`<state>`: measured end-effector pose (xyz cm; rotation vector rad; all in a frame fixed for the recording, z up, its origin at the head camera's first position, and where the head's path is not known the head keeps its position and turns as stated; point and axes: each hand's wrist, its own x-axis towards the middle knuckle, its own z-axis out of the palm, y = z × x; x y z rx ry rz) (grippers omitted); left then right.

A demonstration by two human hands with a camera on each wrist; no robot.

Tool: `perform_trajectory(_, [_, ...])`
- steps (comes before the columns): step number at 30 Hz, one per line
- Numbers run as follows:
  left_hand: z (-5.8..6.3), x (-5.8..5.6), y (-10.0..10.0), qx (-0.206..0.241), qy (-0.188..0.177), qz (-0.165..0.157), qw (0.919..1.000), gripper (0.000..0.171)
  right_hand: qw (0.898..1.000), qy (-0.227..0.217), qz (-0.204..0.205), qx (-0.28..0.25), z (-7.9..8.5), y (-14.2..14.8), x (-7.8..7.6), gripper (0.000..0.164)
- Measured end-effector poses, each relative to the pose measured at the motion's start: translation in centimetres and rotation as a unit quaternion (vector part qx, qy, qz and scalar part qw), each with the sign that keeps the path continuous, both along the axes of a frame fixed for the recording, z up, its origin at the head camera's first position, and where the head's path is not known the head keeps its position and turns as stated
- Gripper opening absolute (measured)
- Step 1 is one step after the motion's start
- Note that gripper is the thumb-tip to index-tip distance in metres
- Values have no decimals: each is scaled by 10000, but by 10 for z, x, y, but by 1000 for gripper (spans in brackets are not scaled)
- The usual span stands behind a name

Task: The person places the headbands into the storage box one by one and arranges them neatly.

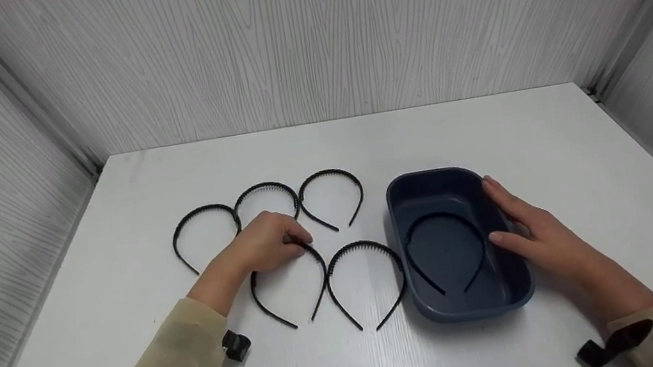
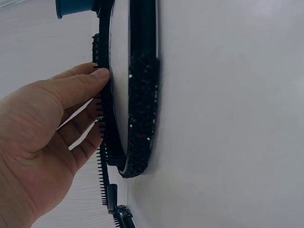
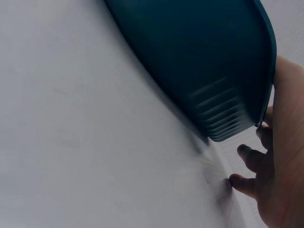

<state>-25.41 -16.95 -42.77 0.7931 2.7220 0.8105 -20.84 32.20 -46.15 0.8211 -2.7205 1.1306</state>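
My left hand (image 1: 271, 241) pinches the top of a black toothed headband (image 1: 320, 262) in the front row. In the left wrist view, thumb and fingers close on its toothed band (image 2: 106, 109), beside a glittery black stretch of band (image 2: 141, 114). Its open ends point toward me. My right hand (image 1: 544, 235) holds the right rim of a dark blue plastic tub (image 1: 472, 315), thumb over the edge and fingers along the outside. Inside the tub lies one black headband (image 1: 481, 244). In the right wrist view several fingertips (image 3: 244, 185) extend below the tub.
Directly left of the tub lies another toothed headband (image 1: 337, 298). Behind them is a row of three: a left one (image 1: 177, 235), a middle one (image 1: 265, 185) and a right one (image 1: 360, 194). The white table (image 1: 467, 130) meets grey wood-patterned panels (image 1: 305, 38) at back and sides.
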Motion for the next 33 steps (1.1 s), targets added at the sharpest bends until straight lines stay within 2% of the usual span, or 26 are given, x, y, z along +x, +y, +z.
perform_trajectory(13, [-1,-2,1,42,229,-129,9996,16,10000,-12,-22,18,2,0,1,81])
perform_trajectory(24, [2,2,2,60,121,6,9999,14,10000,-26,-18,39,0,0,0,82])
perform_trajectory(33, [5,3,0,52,171,-21,9998,14,10000,-35,25,55,2,0,0,80])
